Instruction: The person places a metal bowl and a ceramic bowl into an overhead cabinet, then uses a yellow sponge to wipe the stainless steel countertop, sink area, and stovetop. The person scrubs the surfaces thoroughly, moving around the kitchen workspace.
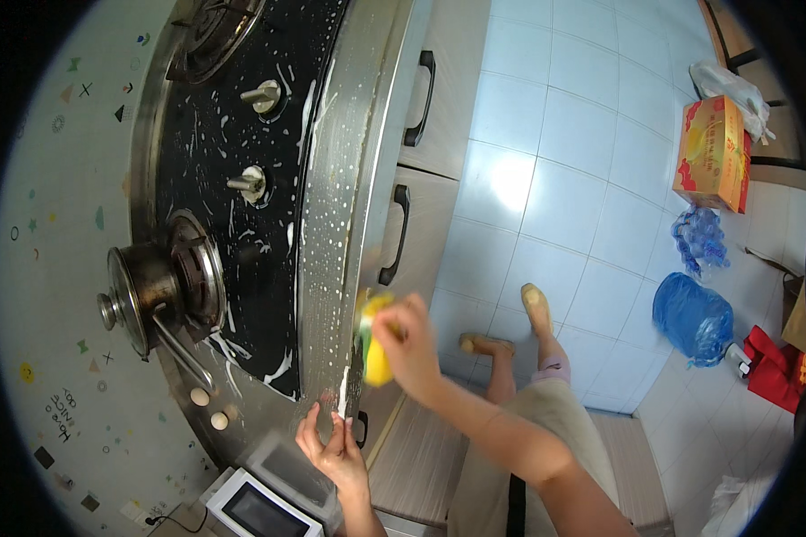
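Observation:
My right hand (406,339), slightly blurred, grips a yellow-and-green sponge (377,366) against the front edge of the stainless-steel countertop (346,221). Below it in the picture, my left hand (338,453) rests its fingertips on the same edge, fingers partly spread, with no object visible in it. A streak of white foam (343,393) runs along the edge just beyond those fingertips. Foam drops dot the steel strip and the black gas cooktop (255,282). Two control knobs (263,97) stick up from the cooktop.
A lidded saucepan (151,295) sits on the nearer burner, its handle pointing towards two eggs (199,397). A white-framed device (262,507) stands by the wall. Cabinet handles (396,235) project below the counter. Across the tiled floor (564,201) are a carton (710,154) and a blue water jug (693,319).

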The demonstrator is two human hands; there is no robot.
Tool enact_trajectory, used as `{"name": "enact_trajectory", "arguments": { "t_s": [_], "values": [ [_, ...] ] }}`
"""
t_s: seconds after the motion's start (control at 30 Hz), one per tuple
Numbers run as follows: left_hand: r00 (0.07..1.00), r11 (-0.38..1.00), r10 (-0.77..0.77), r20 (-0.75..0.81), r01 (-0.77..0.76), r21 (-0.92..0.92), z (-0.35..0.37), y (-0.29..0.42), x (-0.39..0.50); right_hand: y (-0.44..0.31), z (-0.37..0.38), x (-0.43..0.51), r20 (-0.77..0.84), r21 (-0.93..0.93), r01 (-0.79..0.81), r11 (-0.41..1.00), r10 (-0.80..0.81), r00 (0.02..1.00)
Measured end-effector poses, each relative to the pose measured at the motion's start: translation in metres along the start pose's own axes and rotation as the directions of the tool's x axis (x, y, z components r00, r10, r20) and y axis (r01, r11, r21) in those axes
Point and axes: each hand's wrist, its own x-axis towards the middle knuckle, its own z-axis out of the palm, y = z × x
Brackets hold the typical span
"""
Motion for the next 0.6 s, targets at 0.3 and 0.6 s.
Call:
{"name": "enact_trajectory", "arguments": {
  "t_s": [0.3, 0.6],
  "values": [
    [0.999, 0.999, -0.036, 0.004, 0.036, 0.035, -0.001, 0.004, 0.002, -0.002, 0.009, -0.022, 0.029, 0.17, 0.053, 0.984, -0.059, 0.998],
    [0.998, 0.997, -0.062, 0.014, 0.062, 0.051, 0.001, 0.012, 0.007, -0.003, 0.013, 0.11, -0.263, 0.375, 0.084, 0.923, 0.019, 0.965]
  ]
}}
